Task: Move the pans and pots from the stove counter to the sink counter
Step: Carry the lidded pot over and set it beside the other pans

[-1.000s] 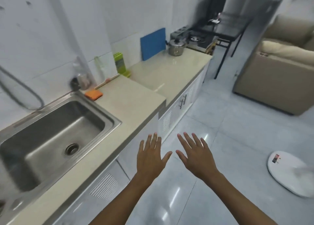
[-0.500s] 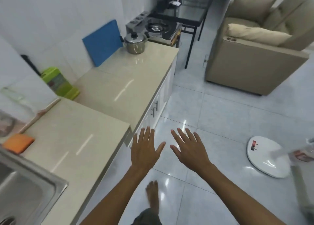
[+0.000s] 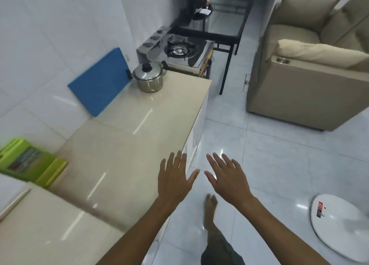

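Observation:
A steel pot (image 3: 148, 77) with a lid and black knob stands at the far end of the beige counter (image 3: 139, 128), beside the gas stove (image 3: 180, 50). My left hand (image 3: 174, 177) hovers palm down over the counter's front edge, fingers spread, holding nothing. My right hand (image 3: 226, 177) is spread the same way over the floor, just right of the left. Both hands are well short of the pot. The sink is out of view.
A blue cutting board (image 3: 99, 82) leans on the wall left of the pot. A green holder (image 3: 30, 162) sits at the counter's left. A beige sofa (image 3: 311, 72) stands to the right, a dark glass table (image 3: 223, 24) behind the stove, a white round base (image 3: 343, 226) on the floor.
The view has swung right and forward along the counter; the sink and orange sponge have left the frame and the pot looks nearer. Both hands stay spread and empty.

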A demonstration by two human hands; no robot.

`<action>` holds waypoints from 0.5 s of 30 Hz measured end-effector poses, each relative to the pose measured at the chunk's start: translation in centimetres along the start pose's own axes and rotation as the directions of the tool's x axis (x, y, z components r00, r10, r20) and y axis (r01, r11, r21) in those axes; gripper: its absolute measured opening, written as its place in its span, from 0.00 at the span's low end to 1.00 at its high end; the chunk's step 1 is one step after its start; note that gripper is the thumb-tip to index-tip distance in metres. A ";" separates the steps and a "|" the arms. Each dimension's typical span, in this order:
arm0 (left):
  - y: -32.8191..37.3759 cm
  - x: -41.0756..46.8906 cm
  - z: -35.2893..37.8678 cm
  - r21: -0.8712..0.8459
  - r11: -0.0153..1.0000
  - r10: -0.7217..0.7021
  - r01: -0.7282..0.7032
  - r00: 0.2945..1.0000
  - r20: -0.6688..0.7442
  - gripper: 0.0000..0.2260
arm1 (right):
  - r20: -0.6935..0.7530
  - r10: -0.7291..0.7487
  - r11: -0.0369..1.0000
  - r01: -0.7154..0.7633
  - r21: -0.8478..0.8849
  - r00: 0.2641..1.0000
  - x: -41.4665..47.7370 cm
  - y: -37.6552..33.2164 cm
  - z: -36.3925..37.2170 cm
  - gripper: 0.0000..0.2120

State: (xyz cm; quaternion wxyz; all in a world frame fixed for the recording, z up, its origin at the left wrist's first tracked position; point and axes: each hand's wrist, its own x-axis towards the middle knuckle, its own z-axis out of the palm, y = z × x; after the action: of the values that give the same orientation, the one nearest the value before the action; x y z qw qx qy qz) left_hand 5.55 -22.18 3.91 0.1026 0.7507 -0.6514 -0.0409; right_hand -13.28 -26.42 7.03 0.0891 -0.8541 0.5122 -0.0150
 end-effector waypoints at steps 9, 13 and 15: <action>-0.4 18.8 1.8 -0.027 0.965 -0.260 0.262 0.964 0.059 0.36 | 0.035 -0.138 0.990 0.138 0.003 0.990 22.0 7.9 -2.4 0.27; -0.9 25.0 3.1 -0.060 0.909 -0.403 0.411 0.908 0.117 0.36 | 0.070 -0.205 0.979 0.204 0.023 0.976 30.9 9.9 -3.1 0.28; -1.4 28.2 3.1 -0.080 0.878 -0.463 0.471 0.880 0.101 0.36 | 0.073 -0.236 0.972 0.234 0.032 0.969 35.3 10.5 -3.3 0.28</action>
State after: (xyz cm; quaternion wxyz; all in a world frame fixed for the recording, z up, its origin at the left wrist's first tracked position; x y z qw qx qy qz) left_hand 10.44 -50.17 2.61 0.1022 0.8773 -0.4515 -0.1271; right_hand -6.07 -62.64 6.20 0.1163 -0.9075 0.4035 0.0013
